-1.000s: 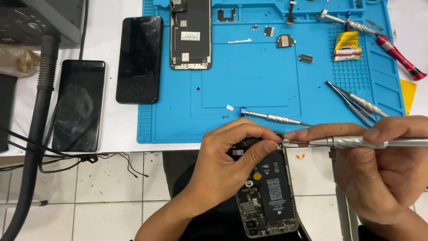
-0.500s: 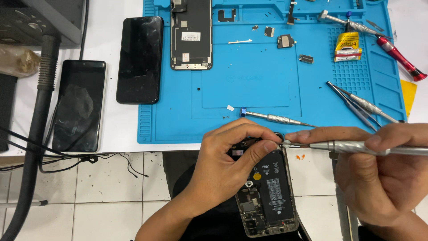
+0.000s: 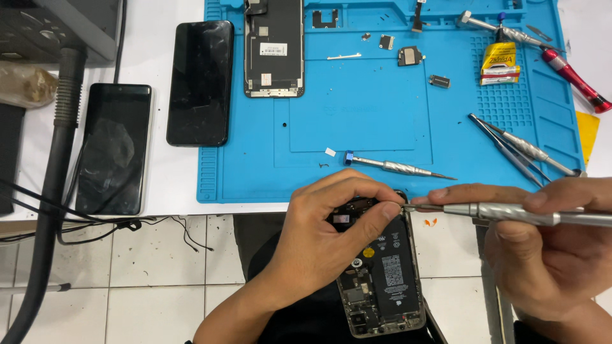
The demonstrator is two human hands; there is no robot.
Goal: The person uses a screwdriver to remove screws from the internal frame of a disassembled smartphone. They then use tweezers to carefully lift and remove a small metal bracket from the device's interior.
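While I watched from the remote station, the far left of the bench held a grey hose (image 3: 54, 191) beside two dark phones (image 3: 115, 150) lying face up on the white table (image 3: 172, 185). Right of them lay the blue work mat (image 3: 255, 172), bearing a detached display panel (image 3: 274, 48), small loose parts (image 3: 411, 55), a spare screwdriver (image 3: 395, 167), tweezers (image 3: 519, 150), a yellow glue tube (image 3: 498, 64) and a red-handled tool (image 3: 574, 79). Below the mat's near edge, the left hand (image 3: 319, 245) was curled around the upper end of the opened phone (image 3: 386, 280), thumb and fingers pinching its frame. I saw the phone's long axis run away from the body toward the mat, tilted slightly, with its black battery (image 3: 395, 277) exposed. The right hand (image 3: 548, 255) pinched a silver precision screwdriver (image 3: 510, 212) held nearly level, its shaft crossing the phone's axis and its tip (image 3: 406, 206) meeting the phone's upper right corner just beside the left thumb. I judged the left hand nearer the phone.
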